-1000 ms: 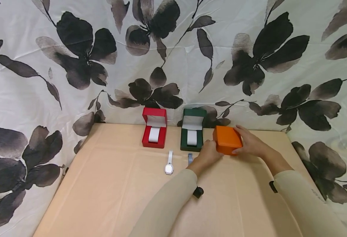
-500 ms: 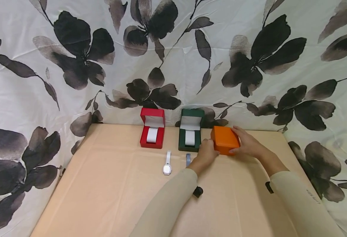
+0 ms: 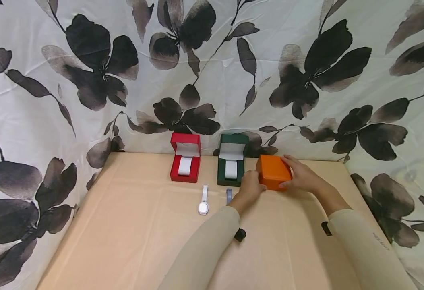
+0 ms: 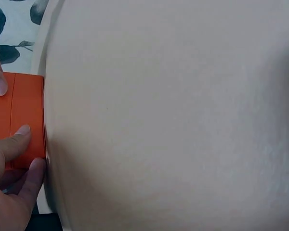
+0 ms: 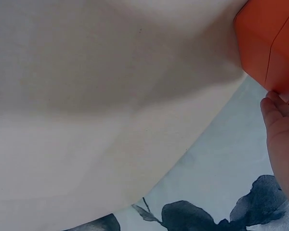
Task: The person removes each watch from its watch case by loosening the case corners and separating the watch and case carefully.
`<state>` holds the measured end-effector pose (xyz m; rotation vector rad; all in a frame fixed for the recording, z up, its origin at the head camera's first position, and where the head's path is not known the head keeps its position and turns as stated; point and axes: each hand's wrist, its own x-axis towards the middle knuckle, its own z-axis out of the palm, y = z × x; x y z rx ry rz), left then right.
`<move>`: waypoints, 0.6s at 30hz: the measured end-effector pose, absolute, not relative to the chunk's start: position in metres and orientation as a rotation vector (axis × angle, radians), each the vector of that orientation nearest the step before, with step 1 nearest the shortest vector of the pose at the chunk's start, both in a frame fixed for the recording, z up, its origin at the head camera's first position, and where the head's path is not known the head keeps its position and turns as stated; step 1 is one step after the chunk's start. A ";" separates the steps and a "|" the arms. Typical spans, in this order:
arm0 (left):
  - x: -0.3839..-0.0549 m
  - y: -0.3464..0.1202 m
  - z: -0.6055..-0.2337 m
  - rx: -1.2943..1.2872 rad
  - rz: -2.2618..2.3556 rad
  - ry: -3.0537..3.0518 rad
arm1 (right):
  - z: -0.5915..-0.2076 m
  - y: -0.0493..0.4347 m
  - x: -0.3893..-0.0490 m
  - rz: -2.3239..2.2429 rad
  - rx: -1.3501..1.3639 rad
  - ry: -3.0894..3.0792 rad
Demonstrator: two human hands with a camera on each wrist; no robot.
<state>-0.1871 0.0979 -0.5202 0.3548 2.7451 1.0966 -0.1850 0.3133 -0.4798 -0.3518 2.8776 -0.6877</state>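
An orange box (image 3: 275,171), its lid down, stands near the table's back edge at the right. My left hand (image 3: 249,186) grips its left side; in the left wrist view the thumb lies on the box's front face and the fingers curl at its lower part. My right hand (image 3: 304,175) holds the opposite side, thumb at the front and fingers round the back corner. Left of the box stand an open green watch box (image 3: 227,173) and an open red watch box (image 3: 176,171), each with a white cushion.
A white-strapped watch (image 3: 203,203) lies in front of the red box. A blue-grey watch strap (image 3: 228,195) shows beside my left wrist, the rest hidden behind it. The cream table (image 3: 132,225) meets a flower-printed cloth (image 3: 233,92) at the back.
The view has shifted slightly, so everything sits a little further left. Both hands keep their hold on the orange box, whose lid stays down.
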 end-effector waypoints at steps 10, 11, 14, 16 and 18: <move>-0.185 0.097 -0.519 0.358 1.096 2.752 | -0.477 0.313 -0.183 -0.672 -0.379 2.898; -0.185 0.097 -0.520 0.355 1.102 2.750 | -0.477 0.312 -0.183 -0.671 -0.381 2.898; -0.183 0.097 -0.520 0.344 1.118 2.747 | -0.475 0.311 -0.182 -0.661 -0.390 2.896; -0.183 0.096 -0.520 0.339 1.123 2.750 | -0.473 0.310 -0.181 -0.653 -0.387 2.896; -0.182 0.096 -0.520 0.335 1.125 2.753 | -0.471 0.309 -0.180 -0.641 -0.382 2.894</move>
